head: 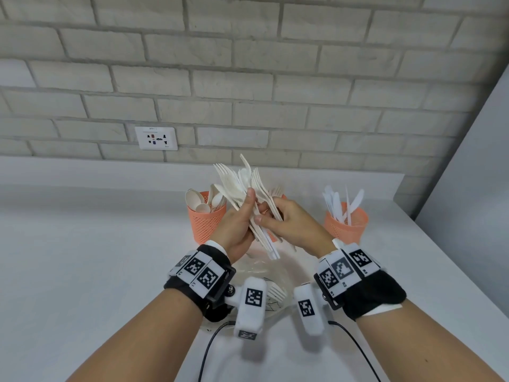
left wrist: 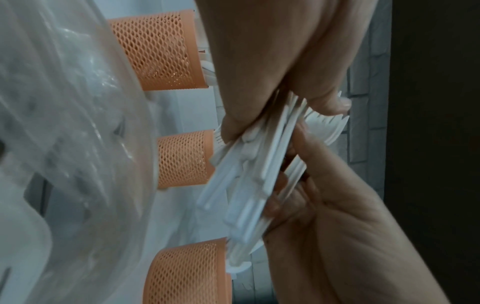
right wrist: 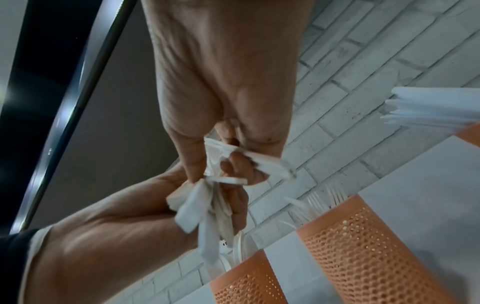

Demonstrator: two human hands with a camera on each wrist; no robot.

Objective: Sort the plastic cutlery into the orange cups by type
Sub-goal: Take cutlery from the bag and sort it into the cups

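Observation:
My left hand [head: 246, 206] grips a fanned bundle of white plastic forks [head: 242, 183] by the handles, raised above the counter. My right hand [head: 268, 213] pinches a few handles of that bundle from the right. Three orange mesh cups stand behind: the left cup [head: 205, 224] holds spoons, the right cup [head: 345, 224] holds knives, and the middle cup [left wrist: 184, 158] holds forks and is mostly hidden by my hands in the head view. In the wrist views the bundle [left wrist: 254, 164] [right wrist: 202, 207] sits between both hands [left wrist: 272, 61] [right wrist: 221, 92].
A clear plastic bowl [head: 275, 274] with more forks lies on the white counter [head: 82, 244] under my wrists. A brick wall with a socket plate [head: 156, 138] runs behind the cups. A grey panel [head: 473, 175] closes the right side.

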